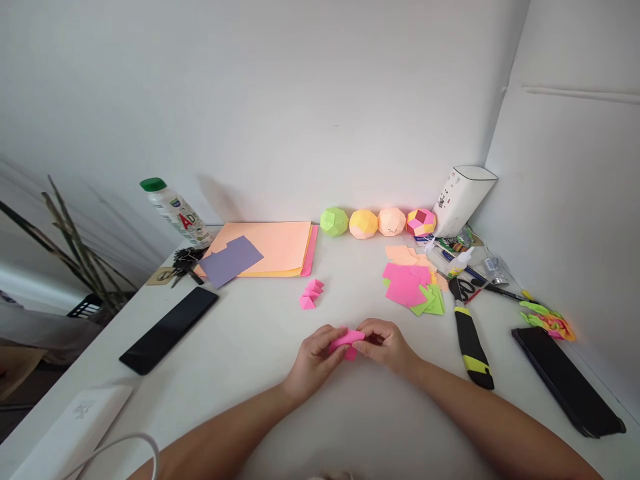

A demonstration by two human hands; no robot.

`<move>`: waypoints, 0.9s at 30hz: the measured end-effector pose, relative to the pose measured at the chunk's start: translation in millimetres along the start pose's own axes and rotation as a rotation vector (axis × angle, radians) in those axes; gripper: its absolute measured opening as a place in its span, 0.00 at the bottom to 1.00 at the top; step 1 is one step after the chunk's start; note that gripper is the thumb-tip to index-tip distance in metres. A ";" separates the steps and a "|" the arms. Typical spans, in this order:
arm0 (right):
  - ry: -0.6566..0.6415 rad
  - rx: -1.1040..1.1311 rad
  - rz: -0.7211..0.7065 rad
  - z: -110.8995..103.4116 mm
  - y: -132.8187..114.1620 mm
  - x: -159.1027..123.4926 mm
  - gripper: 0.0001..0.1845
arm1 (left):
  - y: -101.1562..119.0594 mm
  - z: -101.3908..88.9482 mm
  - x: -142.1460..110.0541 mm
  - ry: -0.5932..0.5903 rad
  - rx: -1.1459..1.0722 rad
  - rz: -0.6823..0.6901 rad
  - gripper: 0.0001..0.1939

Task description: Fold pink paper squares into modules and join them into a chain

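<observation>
Between my two hands is a pink piece of paper, partly folded, its lower flap hanging below the fingers. My left hand pinches its left side between thumb and fingers. At its right end, the thumb and fingers of my right hand close on the paper too. Beyond my left hand, a few small folded pink paper pieces sit in a short row on the table. Farther right lie pink paper cutouts over green ones.
Four-coloured sheets lie at the back under a purple piece. Several faceted paper balls line the wall. To the right are a utility knife, a glue bottle and a black phone; a bottle and dark tablet-like slab are left.
</observation>
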State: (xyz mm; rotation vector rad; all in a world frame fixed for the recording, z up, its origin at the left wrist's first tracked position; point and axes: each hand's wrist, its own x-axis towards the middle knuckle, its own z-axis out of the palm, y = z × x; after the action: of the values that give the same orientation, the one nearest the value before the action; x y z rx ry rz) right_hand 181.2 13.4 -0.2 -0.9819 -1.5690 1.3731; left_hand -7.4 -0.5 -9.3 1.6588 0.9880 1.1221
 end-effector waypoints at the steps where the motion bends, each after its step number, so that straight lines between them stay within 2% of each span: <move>1: 0.006 -0.009 -0.003 0.4 -0.2 -0.2 0.11 | 0.6 0.1 0.1 0.007 0.025 -0.010 0.12; 6: 0.024 -0.022 -0.004 1.6 1.0 -1.3 0.11 | 8.0 -1.1 1.1 -0.045 0.054 -0.160 0.08; 10: 0.021 0.029 0.074 1.1 2.0 -2.3 0.11 | 12.9 -2.2 1.7 -0.093 -0.023 -0.234 0.07; 16: 0.031 0.096 0.141 1.1 0.4 -1.8 0.11 | 11.8 -2.1 1.1 -0.102 -0.065 -0.252 0.07; 27: 0.012 0.073 0.042 0.4 -1.7 0.1 0.08 | 11.7 -2.7 1.3 -0.117 -0.019 -0.264 0.10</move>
State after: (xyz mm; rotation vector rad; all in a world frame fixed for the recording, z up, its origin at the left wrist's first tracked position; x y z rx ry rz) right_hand 180.8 13.2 1.5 -0.9819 -1.4865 1.4409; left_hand -8.0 -2.2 2.6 1.5098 1.0804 0.8475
